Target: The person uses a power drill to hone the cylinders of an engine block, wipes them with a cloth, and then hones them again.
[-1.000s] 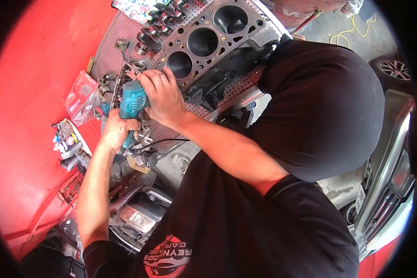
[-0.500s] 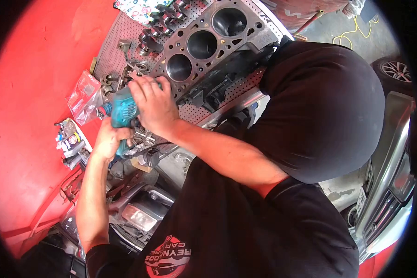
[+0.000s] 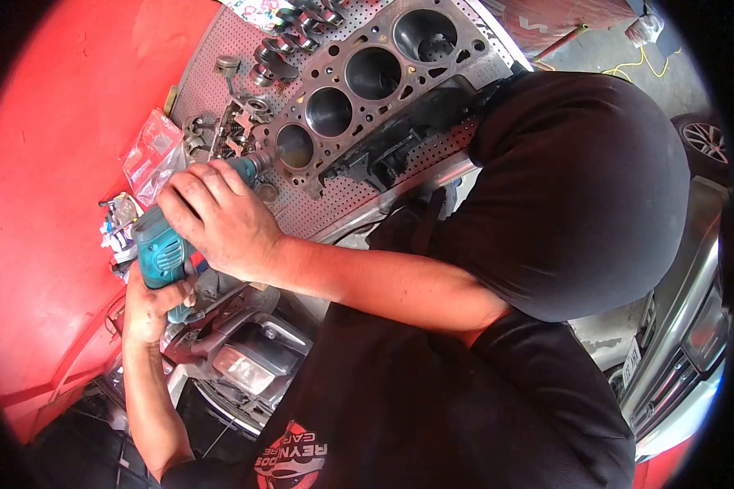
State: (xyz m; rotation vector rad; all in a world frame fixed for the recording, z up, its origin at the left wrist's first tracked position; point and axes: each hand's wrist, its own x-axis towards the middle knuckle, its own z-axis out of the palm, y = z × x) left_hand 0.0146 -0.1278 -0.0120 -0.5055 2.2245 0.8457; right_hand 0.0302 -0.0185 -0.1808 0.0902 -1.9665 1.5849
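Observation:
My left hand [image 3: 149, 306] is wrapped round the handle of a teal power drill [image 3: 165, 251]. My right hand [image 3: 224, 220] lies curled over the top of the drill's body, behind its chuck [image 3: 258, 165]. The chuck points at the nearest cylinder bore [image 3: 294, 147] of an engine block [image 3: 334, 151], and its tip overlaps that bore's edge. Whatever is fitted in the chuck is hard to make out. The other bores stand in a row beyond, dark inside.
The block rests on a perforated metal bench top [image 3: 212, 73]. Around it lie a crankshaft [image 3: 277, 61], a piston with its rod [image 3: 228, 63] and a plastic bag [image 3: 151, 155]. A red panel [image 3: 57, 204] runs along the left. Below sits a loose headlight [image 3: 253, 367].
The drill and both hands have moved down and left, back from the block. The nearest bore, hidden before behind my right hand, now shows.

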